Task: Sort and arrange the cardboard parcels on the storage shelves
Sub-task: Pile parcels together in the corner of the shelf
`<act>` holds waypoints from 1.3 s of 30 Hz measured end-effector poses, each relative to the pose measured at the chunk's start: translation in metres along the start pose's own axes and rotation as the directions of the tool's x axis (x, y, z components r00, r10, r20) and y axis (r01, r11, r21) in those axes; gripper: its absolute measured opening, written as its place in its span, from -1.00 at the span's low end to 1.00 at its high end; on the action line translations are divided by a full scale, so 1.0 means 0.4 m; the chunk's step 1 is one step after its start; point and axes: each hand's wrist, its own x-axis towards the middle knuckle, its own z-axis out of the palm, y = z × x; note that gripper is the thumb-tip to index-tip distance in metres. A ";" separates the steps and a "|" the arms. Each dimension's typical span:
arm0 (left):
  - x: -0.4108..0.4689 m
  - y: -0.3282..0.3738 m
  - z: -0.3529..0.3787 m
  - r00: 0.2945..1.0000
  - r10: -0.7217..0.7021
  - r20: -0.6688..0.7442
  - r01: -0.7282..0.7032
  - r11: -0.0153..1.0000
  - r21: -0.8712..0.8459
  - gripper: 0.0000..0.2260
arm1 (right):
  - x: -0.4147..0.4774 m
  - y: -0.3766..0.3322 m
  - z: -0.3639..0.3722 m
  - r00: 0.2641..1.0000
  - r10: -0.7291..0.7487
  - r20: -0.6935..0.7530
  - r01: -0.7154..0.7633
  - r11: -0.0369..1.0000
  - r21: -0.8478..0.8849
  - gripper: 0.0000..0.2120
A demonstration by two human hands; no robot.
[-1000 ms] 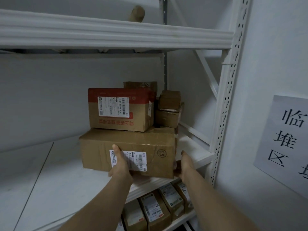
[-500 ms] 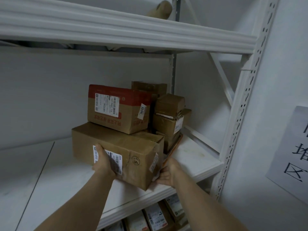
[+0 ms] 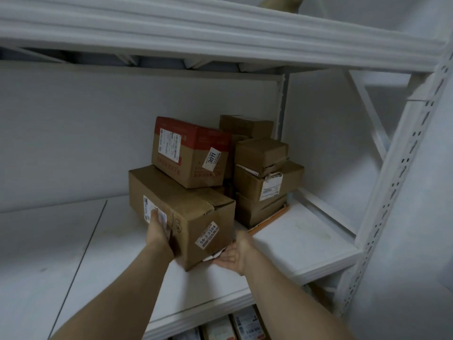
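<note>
Fingers [image 3: 156,215] of the left hand [image 3: 158,234] lie flat on the label of the large brown parcel [image 3: 193,212]; the right hand [image 3: 236,253] cups its near lower corner, finger curl hidden. Mid-frame on the shelf [image 3: 301,244], it carries a red-topped box [image 3: 191,155]: likely heavy, stiff, creased; best held low at both ends.

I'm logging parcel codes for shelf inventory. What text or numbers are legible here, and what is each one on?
"3011": white sticker on the side of the red-topped box.
"58-3 3304": end sticker on the large box; its second line is unclear.
Shipping labels, red print on the red-topped box, circled mark on the large box: too blurred to read.
</note>
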 end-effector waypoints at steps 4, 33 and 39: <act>-0.031 0.005 0.013 1.000 0.021 -0.015 -0.019 0.993 0.115 -0.30 | 0.008 -0.006 0.000 1.000 -0.006 -0.013 0.004 0.996 -0.090 -0.53; -0.135 0.056 0.012 0.998 -0.057 0.003 0.054 0.964 0.262 -0.21 | 0.100 -0.023 0.017 0.997 -0.047 -0.059 0.041 0.994 -0.103 -0.72; -0.123 0.094 -0.025 0.997 0.035 -0.066 -0.022 0.981 0.192 -0.38 | 0.147 0.014 0.076 0.994 -0.111 0.022 0.110 0.993 0.047 -0.61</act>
